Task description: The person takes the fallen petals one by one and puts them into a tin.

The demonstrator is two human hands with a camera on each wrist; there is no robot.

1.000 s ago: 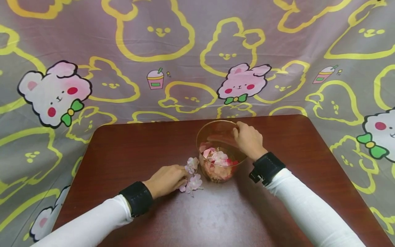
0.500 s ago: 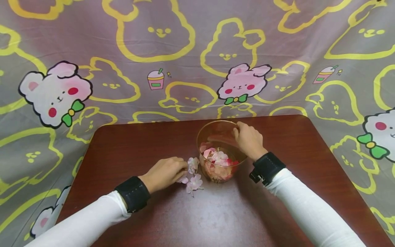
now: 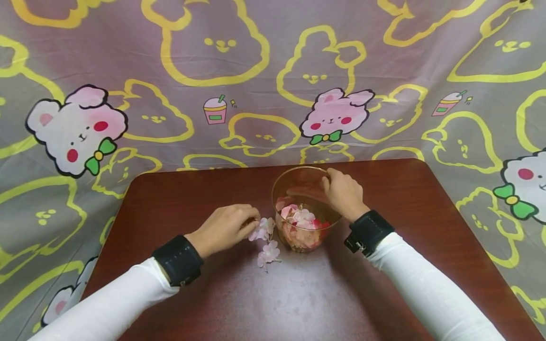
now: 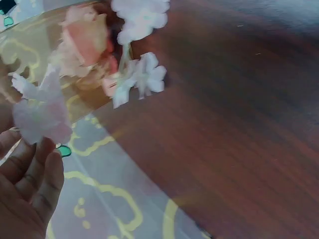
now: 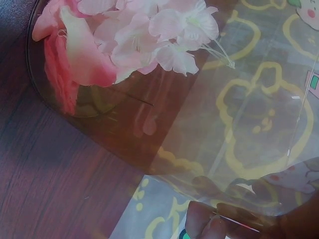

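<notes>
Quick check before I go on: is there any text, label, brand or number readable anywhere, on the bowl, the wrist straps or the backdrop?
None can be read.
Glass bowl: no label or print.
Black wrist straps: no visible lettering.
Backdrop cloth: only cartoon bunnies and drink cups; the cups' green patch carries no legible words.
</notes>
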